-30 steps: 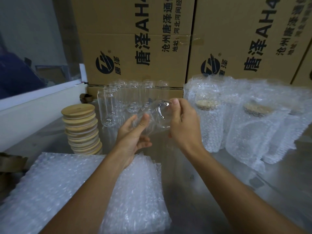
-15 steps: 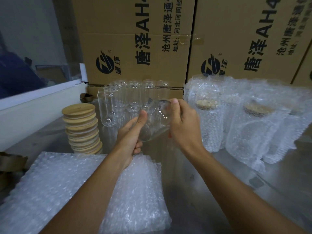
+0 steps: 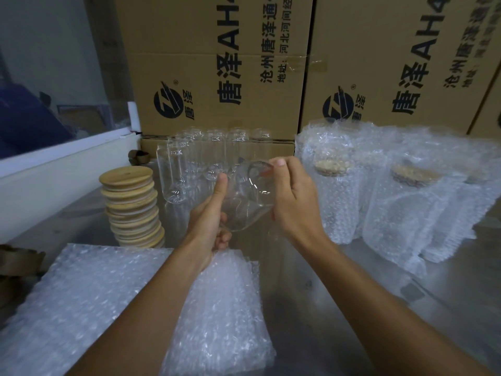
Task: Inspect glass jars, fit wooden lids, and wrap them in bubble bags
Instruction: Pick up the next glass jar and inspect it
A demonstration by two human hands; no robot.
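Hands: left [image 3: 207, 226] grips base, right [image 3: 294, 196] pinches rim | glass jar [image 3: 244, 204] tilted between them

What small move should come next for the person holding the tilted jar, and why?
Probably the left hand lets go and reaches for the top lid of the stack. Both hands grip the bare jar, held tilted above the table with its mouth open and no lid on it; the right hand alone could hold it. The stack stands close by on the left.
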